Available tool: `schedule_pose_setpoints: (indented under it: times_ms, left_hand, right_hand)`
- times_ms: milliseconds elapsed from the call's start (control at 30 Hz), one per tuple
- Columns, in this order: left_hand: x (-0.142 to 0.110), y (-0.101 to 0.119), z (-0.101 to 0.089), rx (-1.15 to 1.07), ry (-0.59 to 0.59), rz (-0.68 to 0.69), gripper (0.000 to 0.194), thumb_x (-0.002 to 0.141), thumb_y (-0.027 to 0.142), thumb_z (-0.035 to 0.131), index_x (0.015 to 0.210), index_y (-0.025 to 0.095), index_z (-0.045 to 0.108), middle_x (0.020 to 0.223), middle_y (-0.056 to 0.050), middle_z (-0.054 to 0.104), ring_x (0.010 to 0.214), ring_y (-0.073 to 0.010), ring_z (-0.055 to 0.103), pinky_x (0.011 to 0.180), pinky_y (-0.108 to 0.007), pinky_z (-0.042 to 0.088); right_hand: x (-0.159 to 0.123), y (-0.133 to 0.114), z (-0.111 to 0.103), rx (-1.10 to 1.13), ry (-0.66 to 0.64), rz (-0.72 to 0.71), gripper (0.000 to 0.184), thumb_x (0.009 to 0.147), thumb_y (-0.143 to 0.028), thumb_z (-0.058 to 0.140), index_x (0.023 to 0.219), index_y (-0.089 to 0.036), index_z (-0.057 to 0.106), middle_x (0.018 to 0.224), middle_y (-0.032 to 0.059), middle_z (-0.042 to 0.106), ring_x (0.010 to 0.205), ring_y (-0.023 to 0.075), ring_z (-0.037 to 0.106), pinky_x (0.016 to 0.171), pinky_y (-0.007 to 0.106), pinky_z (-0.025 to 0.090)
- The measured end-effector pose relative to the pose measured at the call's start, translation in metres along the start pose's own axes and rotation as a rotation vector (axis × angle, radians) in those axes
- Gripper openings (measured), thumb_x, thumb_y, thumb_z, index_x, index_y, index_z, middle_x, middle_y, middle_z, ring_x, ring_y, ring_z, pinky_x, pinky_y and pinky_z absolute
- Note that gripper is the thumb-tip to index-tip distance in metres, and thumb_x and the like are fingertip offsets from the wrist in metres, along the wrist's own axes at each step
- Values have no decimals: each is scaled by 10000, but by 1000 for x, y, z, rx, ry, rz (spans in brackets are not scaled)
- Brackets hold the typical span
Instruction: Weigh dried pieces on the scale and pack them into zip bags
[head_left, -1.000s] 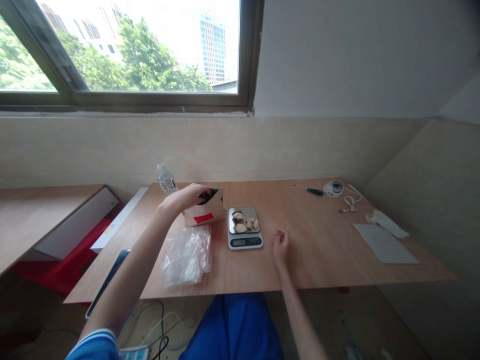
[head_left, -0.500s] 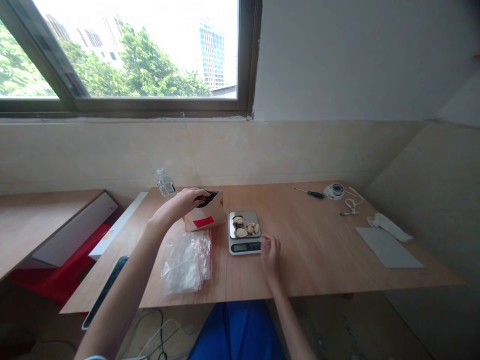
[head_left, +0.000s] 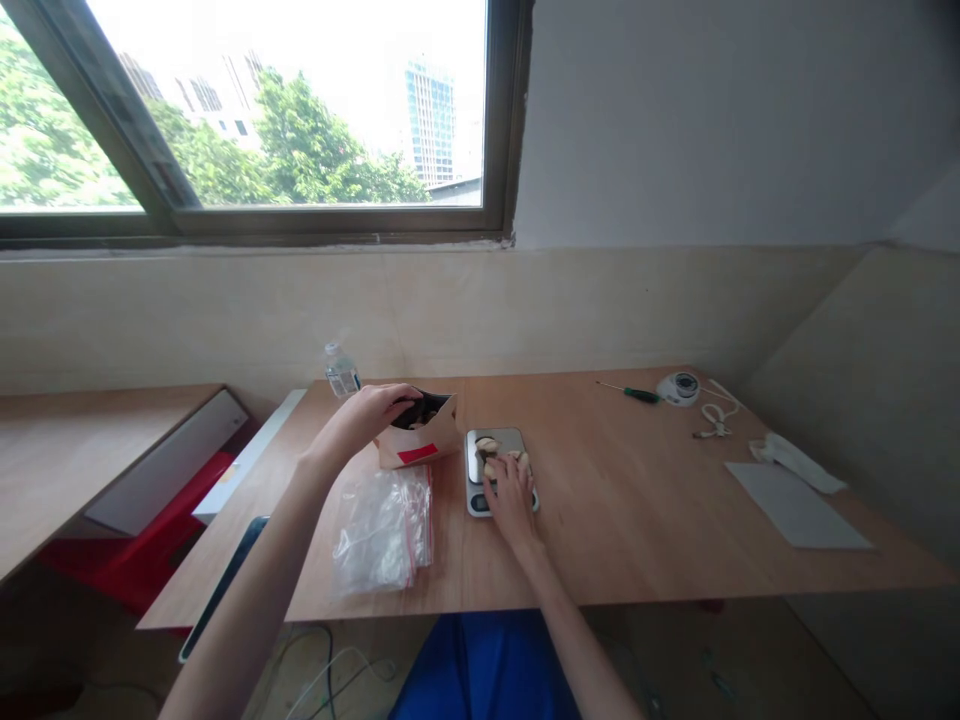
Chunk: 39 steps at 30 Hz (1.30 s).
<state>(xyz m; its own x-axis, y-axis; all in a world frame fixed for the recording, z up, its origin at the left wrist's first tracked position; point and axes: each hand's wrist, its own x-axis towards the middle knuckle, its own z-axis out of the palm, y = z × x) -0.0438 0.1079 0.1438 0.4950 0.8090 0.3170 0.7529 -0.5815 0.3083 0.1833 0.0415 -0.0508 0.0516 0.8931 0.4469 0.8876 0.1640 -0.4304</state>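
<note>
A brown paper bag (head_left: 418, 447) with a red label and a dark lining stands open on the table, with some pieces visible inside its mouth. My left hand (head_left: 391, 402) is closed on the bag's back left rim. Right of it, a kitchen scale (head_left: 478, 440) with a metal plate carries several beige dried pieces (head_left: 487, 446), perhaps mushroom slices. Over the front of the plate, my right hand (head_left: 513, 495) reaches down with fingers apart and fingertips at the pieces. It partly hides the pieces and the scale's display.
Clear zip bags (head_left: 382, 540) lie in front of the paper bag. A plastic bottle (head_left: 343, 372) stands behind it; a phone-like slab (head_left: 225, 585) is at the left edge. To the right are a screwdriver (head_left: 637, 395), a dome camera (head_left: 679, 388) and a white sheet (head_left: 799, 505).
My right hand has moved from beside the scale onto the pieces, its fingers spreading. My left hand stays at the bag, whose mouth shows wider. The view has shifted slightly.
</note>
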Motion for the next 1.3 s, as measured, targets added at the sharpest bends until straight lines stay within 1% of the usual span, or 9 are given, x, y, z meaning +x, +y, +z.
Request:
schedule_pose_setpoints:
  times_ms: [233, 400, 533, 633, 767, 867, 1067, 1167, 1300]
  left_hand:
    - [-19, 49, 2, -195, 219, -16, 174, 843, 307, 513, 922, 201, 624, 868, -10, 682, 662, -114, 592, 620, -221, 468]
    - [-34, 76, 44, -432, 145, -16, 96, 818, 280, 550, 827, 192, 588, 903, -40, 640, 800, -144, 600, 683, -246, 489]
    - [-46, 83, 84, -561, 115, -100, 144, 834, 275, 516, 944, 204, 574, 933, -59, 604, 809, -159, 600, 694, -278, 500]
    - [-62, 80, 105, -673, 73, -164, 235, 858, 292, 473, 1072, 213, 530, 1015, -67, 599, 868, -166, 611, 756, -298, 509]
    - [-97, 65, 123, -657, 108, -289, 229, 874, 339, 434, 1020, 232, 573, 1074, -67, 592, 989, -197, 585, 847, -338, 488]
    - [-125, 54, 132, -686, 71, -365, 254, 870, 370, 415, 930, 223, 613, 1022, -80, 607, 942, -213, 600, 782, -333, 509]
    - [-155, 44, 138, -747, 53, -455, 270, 843, 415, 439, 877, 237, 639, 923, -72, 627, 770, -214, 633, 645, -328, 530]
    - [-162, 37, 136, -708, 115, -463, 264, 836, 413, 445, 873, 245, 645, 937, -73, 634, 804, -221, 636, 680, -337, 528]
    - [-170, 28, 134, -645, 193, -514, 263, 816, 433, 458, 870, 253, 642, 963, -78, 639, 851, -238, 629, 718, -366, 527]
  right_hand:
    - [6, -19, -27, 316, 123, -1, 261, 899, -292, 400, 1073, -203, 573, 1088, 94, 585, 1030, 240, 509, 911, 436, 364]
    - [12, -52, -70, 747, 81, -19, 270, 907, -328, 378, 1102, -226, 536, 1043, 59, 598, 929, 184, 562, 794, 325, 453]
    - [8, -58, -77, 864, 47, 59, 215, 870, -337, 455, 1004, -207, 561, 951, 53, 617, 841, 174, 581, 747, 296, 473]
    - [7, -43, -65, 915, 77, 168, 215, 869, -342, 443, 958, -188, 563, 934, 62, 621, 845, 173, 592, 753, 289, 476]
    - [25, -6, -45, 741, 142, 305, 246, 840, -357, 434, 938, -173, 566, 864, 61, 639, 699, 163, 583, 656, 277, 472]
    - [51, 22, -31, 585, 124, 314, 240, 806, -328, 434, 899, -173, 591, 794, 47, 643, 645, 163, 571, 638, 285, 458]
    - [82, 53, -8, 556, 107, 301, 180, 697, -271, 512, 793, -179, 634, 725, 35, 660, 707, 188, 600, 703, 314, 456]
    - [74, 66, -10, 544, 171, 347, 251, 702, -308, 501, 854, -162, 636, 834, 83, 676, 832, 218, 604, 794, 359, 443]
    - [31, 87, -28, 534, 256, 449, 328, 737, -374, 450, 907, -148, 616, 959, 141, 662, 873, 243, 605, 789, 382, 454]
